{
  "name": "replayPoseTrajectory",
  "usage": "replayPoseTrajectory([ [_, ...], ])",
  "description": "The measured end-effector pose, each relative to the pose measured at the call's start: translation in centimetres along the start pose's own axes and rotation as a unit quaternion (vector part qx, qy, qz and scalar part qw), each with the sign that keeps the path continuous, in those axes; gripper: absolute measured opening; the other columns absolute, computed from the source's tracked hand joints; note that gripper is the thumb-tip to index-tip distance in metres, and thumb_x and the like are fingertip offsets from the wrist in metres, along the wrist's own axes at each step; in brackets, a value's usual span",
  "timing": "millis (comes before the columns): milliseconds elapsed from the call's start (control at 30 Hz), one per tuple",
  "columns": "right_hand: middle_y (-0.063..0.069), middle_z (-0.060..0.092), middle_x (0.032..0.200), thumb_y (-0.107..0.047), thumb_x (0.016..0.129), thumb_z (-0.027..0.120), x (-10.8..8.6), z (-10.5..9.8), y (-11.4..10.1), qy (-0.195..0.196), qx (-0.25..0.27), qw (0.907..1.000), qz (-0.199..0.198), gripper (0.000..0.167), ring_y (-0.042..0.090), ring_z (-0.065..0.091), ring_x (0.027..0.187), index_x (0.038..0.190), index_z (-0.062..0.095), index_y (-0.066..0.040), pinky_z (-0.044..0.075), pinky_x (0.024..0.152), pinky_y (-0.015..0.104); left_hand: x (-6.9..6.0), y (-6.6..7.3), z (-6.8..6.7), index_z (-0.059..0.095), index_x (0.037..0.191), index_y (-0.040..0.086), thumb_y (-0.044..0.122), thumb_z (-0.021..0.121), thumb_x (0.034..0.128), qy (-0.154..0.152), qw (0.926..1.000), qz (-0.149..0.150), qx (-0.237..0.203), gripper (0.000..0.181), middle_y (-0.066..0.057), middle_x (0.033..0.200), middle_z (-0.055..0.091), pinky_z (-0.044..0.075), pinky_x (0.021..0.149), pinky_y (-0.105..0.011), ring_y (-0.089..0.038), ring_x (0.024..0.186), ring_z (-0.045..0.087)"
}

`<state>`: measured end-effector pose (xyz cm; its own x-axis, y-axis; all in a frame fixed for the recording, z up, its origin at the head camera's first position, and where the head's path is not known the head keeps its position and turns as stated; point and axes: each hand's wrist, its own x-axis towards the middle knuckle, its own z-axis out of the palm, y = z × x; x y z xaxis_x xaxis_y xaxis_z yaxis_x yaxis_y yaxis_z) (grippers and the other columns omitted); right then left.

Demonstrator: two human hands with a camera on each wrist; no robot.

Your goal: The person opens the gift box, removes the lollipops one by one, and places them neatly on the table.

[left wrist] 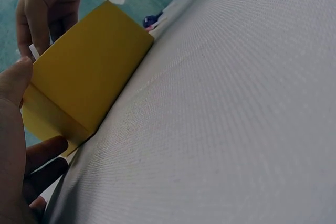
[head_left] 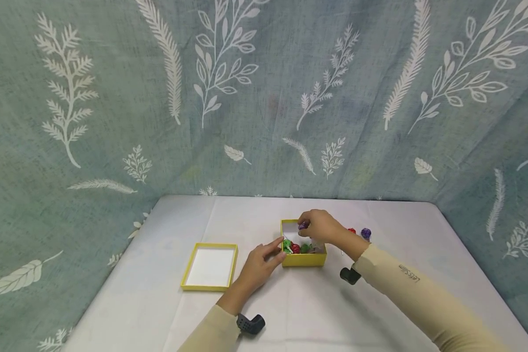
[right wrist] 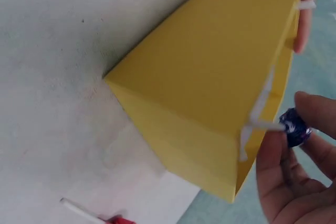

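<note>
A yellow open-topped box point(head_left: 303, 260) stands on the table with a green lollipop point(head_left: 287, 245), a red lollipop point(head_left: 295, 248) and a darker green one point(head_left: 305, 248) inside. Above its opening my right hand point(head_left: 322, 228) pinches a purple lollipop point(right wrist: 297, 128) by its wrapped head, the white stick pointing across the box rim. My left hand point(head_left: 258, 266) touches the left side of the box with extended fingers. In the left wrist view, some of its fingers point(left wrist: 47, 150) lie against a yellow side wall. The box floor is partly hidden.
Left of the box lies a yellow-rimmed lid point(head_left: 210, 267), white inside up. Right of the box, behind the right forearm, are another purple lollipop point(head_left: 366, 233) and a partly hidden red one point(head_left: 351, 230). A patterned cloth point(head_left: 264, 122) hangs behind the table.
</note>
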<state>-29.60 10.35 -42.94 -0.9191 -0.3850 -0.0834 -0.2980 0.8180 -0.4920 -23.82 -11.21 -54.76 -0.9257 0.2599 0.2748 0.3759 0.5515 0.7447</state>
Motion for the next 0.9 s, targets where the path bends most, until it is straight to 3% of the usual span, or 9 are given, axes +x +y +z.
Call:
replayPoseTrajectory([
  [200, 0.001, 0.061, 0.094, -0.024, 0.087, 0.075, -0.8, -1.1, 0.9, 0.027, 0.057, 0.9980, 0.007, 0.032, 0.014, 0.059, 0.077, 0.114, 0.068, -0.009, 0.053, 0.064, 0.029, 0.1, 0.1, -0.1, 0.051, 0.143, 0.028, 0.058, 0.052, 0.0939, -0.005, 0.9999, -0.010, 0.003, 0.058, 0.007, 0.117, 0.067, 0.020, 0.116, -0.045, -0.017, 0.123, 0.053],
  [633, 0.006, 0.061, 0.104, -0.022, 0.090, 0.072, -2.5, -1.3, 3.7, 0.040, 0.161, 0.9858, 0.026, 0.035, 0.015, 0.067, 0.079, 0.119, 0.065, -0.006, 0.058, 0.070, 0.035, -0.1, 0.5, 0.0, 0.051, 0.143, 0.026, 0.058, 0.053, 0.0934, -0.001, 0.9999, -0.010, -0.001, 0.059, 0.005, 0.116, 0.068, 0.019, 0.116, -0.045, -0.017, 0.123, 0.054],
  [900, 0.008, 0.062, 0.106, -0.022, 0.089, 0.073, -3.7, -2.2, 5.8, 0.053, 0.205, 0.9768, 0.029, 0.035, 0.022, 0.066, 0.079, 0.120, 0.066, -0.007, 0.056, 0.061, 0.037, 0.0, 0.4, -0.1, 0.051, 0.143, 0.025, 0.055, 0.053, 0.0948, -0.002, 1.0000, -0.004, 0.001, 0.057, 0.004, 0.117, 0.068, 0.020, 0.116, -0.048, -0.020, 0.124, 0.053],
])
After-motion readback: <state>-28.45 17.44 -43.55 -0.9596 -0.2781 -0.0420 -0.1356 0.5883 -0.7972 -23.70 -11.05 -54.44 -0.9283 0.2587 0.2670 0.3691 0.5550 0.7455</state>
